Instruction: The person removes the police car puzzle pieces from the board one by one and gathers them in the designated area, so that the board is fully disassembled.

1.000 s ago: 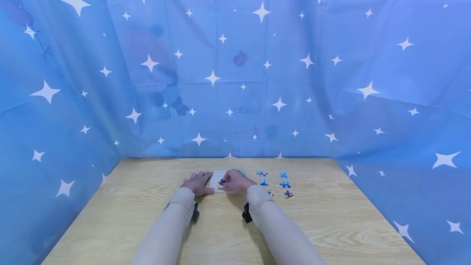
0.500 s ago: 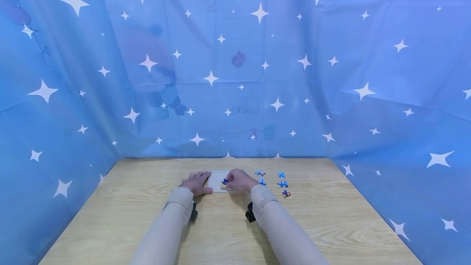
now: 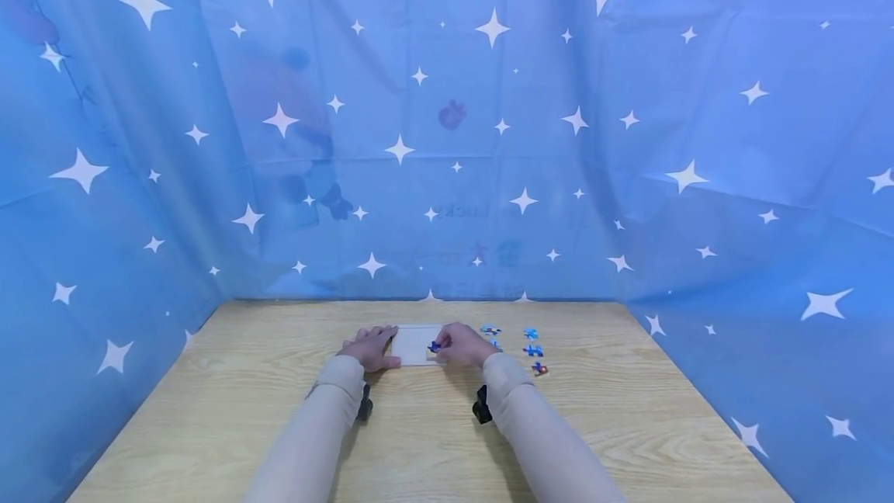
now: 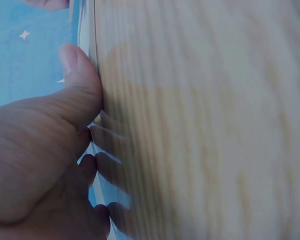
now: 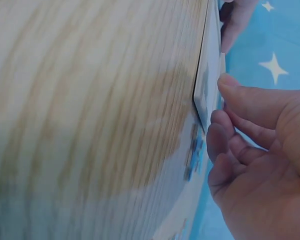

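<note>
A flat white puzzle tray [image 3: 410, 344] lies on the wooden table near its far side. My left hand [image 3: 370, 348] rests at the tray's left end, thumb along the near edge and fingers spread toward the far side. My right hand [image 3: 464, 345] pinches a dark blue jigsaw piece [image 3: 434, 347] between thumb and fingers, close over the tray's right part. In the right wrist view the thumb and fingertips of the right hand [image 5: 270, 135] meet right at the tray [image 5: 206, 75]; the piece itself is hidden there. The left wrist view shows the left thumb [image 4: 80, 75] at the edge.
Several loose jigsaw pieces lie right of the tray, among them a blue piece [image 3: 534, 350], a light blue piece [image 3: 531, 333] and an orange and blue piece [image 3: 540, 369]. A blue star-patterned curtain [image 3: 447, 138] hangs around the wooden table [image 3: 419, 433].
My right hand has slid right along the tray with the jigsaw piece, baring more of the tray's middle. The left hand stays at the left end. The head view has shifted slightly.
</note>
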Motion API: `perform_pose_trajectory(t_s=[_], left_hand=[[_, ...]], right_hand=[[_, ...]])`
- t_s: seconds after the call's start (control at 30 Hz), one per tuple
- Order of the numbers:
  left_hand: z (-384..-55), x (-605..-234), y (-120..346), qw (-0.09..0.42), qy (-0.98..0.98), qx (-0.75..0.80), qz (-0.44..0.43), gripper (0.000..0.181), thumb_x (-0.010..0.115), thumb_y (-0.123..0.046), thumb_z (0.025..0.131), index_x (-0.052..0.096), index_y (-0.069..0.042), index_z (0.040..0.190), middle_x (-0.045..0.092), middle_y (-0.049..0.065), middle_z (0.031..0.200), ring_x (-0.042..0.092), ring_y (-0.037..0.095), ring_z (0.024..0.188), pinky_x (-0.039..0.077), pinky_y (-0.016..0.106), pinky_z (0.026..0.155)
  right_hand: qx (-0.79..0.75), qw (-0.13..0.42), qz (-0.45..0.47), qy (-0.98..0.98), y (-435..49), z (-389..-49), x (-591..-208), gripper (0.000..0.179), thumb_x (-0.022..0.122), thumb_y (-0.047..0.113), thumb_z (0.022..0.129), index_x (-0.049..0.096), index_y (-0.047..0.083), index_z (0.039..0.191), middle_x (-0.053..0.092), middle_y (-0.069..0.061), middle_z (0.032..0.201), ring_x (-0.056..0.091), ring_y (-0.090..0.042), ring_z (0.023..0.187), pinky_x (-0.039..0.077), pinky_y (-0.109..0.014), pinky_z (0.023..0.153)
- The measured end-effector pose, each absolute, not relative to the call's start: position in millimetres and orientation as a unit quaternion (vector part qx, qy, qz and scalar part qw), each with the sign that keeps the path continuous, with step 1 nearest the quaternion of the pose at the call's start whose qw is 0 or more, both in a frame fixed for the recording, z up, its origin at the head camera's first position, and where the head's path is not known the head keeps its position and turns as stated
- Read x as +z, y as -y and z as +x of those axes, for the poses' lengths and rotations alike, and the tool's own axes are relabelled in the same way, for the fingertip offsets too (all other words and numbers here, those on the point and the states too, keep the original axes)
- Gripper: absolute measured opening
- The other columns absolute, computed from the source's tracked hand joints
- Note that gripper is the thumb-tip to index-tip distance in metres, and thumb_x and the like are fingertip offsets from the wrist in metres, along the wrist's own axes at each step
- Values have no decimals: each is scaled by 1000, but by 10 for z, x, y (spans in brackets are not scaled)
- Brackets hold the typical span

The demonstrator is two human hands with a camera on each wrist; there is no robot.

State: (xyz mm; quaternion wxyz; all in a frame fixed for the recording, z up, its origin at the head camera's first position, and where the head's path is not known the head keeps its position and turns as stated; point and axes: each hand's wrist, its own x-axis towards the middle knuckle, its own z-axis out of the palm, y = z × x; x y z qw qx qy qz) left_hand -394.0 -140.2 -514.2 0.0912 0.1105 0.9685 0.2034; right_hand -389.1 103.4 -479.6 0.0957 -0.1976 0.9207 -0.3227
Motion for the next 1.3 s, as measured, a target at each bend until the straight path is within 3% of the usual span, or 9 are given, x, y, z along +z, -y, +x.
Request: perform_pose_trajectory(t_s=[0.47, 0.8, 1.3], left_hand=[[-3989, -5232, 1424, 81, -967, 210, 118, 77, 67, -45, 97, 33, -18, 161, 31, 12, 163, 27, 40, 146, 24, 70, 105], [-3944, -5177, 1402, 80, -969, 206, 114, 76, 67, -44, 97, 34, -18, 160, 32, 13, 162, 29, 41, 144, 27, 69, 101], [-3931, -5136, 1418, 87, -968, 205, 117, 76, 65, -44, 98, 32, -17, 161, 29, 13, 164, 26, 40, 146, 22, 72, 106]], right_hand=[[-332, 110, -203, -914, -1280, -3850, -4813, 20, 71, 4, 94, 67, 1, 114, 63, -7, 107, 58, -21, 98, 50, -43, 86], [-326, 97, -209, -917, -1413, -3890, -4855, 22, 73, 3, 93, 68, 0, 114, 64, -7, 108, 61, -23, 102, 51, -44, 90], [-348, 132, -187, -909, -1518, -3850, -4841, 17, 74, 6, 93, 67, 4, 109, 63, -4, 106, 60, -18, 97, 52, -40, 86]])
